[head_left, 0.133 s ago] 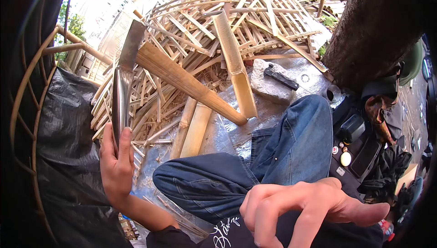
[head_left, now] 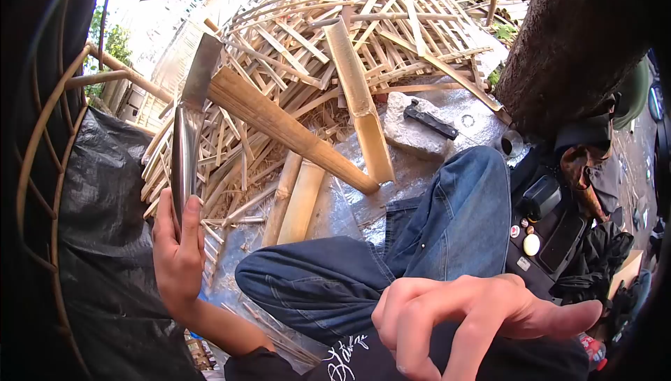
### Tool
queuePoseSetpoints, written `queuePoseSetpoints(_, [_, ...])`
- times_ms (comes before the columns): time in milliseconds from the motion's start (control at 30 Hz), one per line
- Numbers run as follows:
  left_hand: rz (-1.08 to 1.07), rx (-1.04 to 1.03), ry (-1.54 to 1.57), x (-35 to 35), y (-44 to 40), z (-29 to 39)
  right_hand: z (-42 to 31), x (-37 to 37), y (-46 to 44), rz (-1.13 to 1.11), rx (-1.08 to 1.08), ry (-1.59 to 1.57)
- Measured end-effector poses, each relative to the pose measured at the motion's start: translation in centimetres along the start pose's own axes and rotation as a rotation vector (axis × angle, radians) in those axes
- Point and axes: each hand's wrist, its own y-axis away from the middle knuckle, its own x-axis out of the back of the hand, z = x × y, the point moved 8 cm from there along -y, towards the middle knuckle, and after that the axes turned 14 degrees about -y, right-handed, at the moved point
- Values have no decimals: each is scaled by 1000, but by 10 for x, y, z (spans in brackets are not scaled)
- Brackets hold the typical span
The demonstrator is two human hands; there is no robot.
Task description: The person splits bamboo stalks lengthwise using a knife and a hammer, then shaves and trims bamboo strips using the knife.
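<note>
My left hand (head_left: pixel 179 259) grips the metal handle of a cleaver-like blade tool (head_left: pixel 187 136), which points upward at the left. A bamboo piece (head_left: pixel 290 129) slants from beside the blade down toward the middle. My right hand (head_left: pixel 475 318) is large and near, in front of my shirt at the lower right. Its thumb stretches right and the fingers are bent but apart, with nothing seen between them. Another split bamboo length (head_left: pixel 363 112) leans upright near the slanted piece's lower end.
A heap of bamboo strips (head_left: pixel 279 52) lies beyond. Two bamboo pieces (head_left: pixel 302 199) rest by my knee. A stone block (head_left: pixel 416 129) carries a black tool (head_left: pixel 433 121). At right stand a tree trunk (head_left: pixel 559 45) and a dark bag (head_left: pixel 542 241); black sheeting (head_left: pixel 105 206) hangs left.
My right hand has shifted very slightly to the right. My left hand and the blade tool look almost unmoved.
</note>
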Motion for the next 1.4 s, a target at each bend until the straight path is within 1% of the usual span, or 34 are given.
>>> queuePoseSetpoints(67, [-14, 0, -19, -2, -3, 0, -8, -1, 1, 19, 71, 10])
queuePoseSetpoints(133, [28, -77, -113, -3, -8, 7, -10, -1, -1, 52, 30, -42])
queuePoseSetpoints(267, [12, -17, -70, -5, -8, 13, -7, 7, 3, 106, -73, -41])
queuePoseSetpoints(300, [38, -15, -68, -5, -8, 13, -8, 4, 3, 20, 0, 7])
queuePoseSetpoints(367, [53, -9, -52, -6, -9, 10, -14, -4, 5, -59, 60, 66])
queuePoseSetpoints(400, [62, -14, -51, -5, -10, 9, -14, -3, 4, 52, 9, 21])
queuePoseSetpoints(467, [45, -25, -28, -6, -11, 11, -20, 3, 7, 167, -50, -12])
queuePoseSetpoints(500, [36, -25, -16, -7, -11, 11, -20, 3, 11, 126, -181, 28])
queuePoseSetpoints(567, [17, -55, -27, -9, -12, 12, -10, 5, 15, 86, -320, 75])
queuePoseSetpoints(600, [20, -56, -13, -10, -11, 13, -7, 6, 12, 59, -202, 53])
queuePoseSetpoints(667, [20, -84, -12, -9, -11, 11, -14, 7, 11, 31, -85, 28])
queuePoseSetpoints(733, [17, -115, -11, -7, -11, 14, -19, 15, 15, 26, -210, 136])
queuePoseSetpoints(767, [-12, -134, -8, -8, -10, 19, -18, 35, 19, 118, -259, 281])
queuePoseSetpoints(800, [-38, -155, -9, -8, -9, 24, -24, 65, 24, 257, -297, 504])
queuePoseSetpoints(833, [-28, -157, -12, -5, -11, 24, -33, 106, 32, 441, -340, 795])
queuePoseSetpoints(867, [-18, -231, -113, -4, -12, 29, -38, 160, 51, 621, -373, 1067])
queuePoseSetpoints(900, [-16, -277, -144, -1, -11, 37, -49, 213, 68, 711, -431, 1408])
queuePoseSetpoints(933, [-11, -323, -175, 3, -10, 45, -58, 266, 100, 713, -606, 1723])
queuePoseSetpoints(967, [4, -319, -220, 9, -11, 41, -66, 310, 140, 628, -816, 2009])
queuePoseSetpoints(1000, [41, -328, -292, 16, -8, 49, -73, 337, 163, 646, -838, 2073])
queuePoseSetpoints(1033, [72, -332, -363, 19, -5, 57, -76, 344, 171, 693, -867, 2129])
queuePoseSetpoints(1067, [101, -310, -400, 24, -5, 56, -74, 343, 176, 661, -912, 2164])
queuePoseSetpoints(1100, [121, -315, -401, 26, -5, 56, -72, 349, 179, 732, -1019, 2105])
queuePoseSetpoints(1200, [126, -249, -377, 31, -9, 51, -64, 348, 176, 648, -1033, 2148])
queuePoseSetpoints(1300, [111, -233, -353, 35, -10, 47, -71, 360, 182, 656, -1014, 2169])
queuePoseSetpoints(1367, [-1, -129, -387, 32, -8, 40, -83, 375, 198, 767, -978, 2120])
queuePoseSetpoints(1400, [0, -135, -361, 32, -7, 39, -84, 385, 208, 799, -1070, 2023])
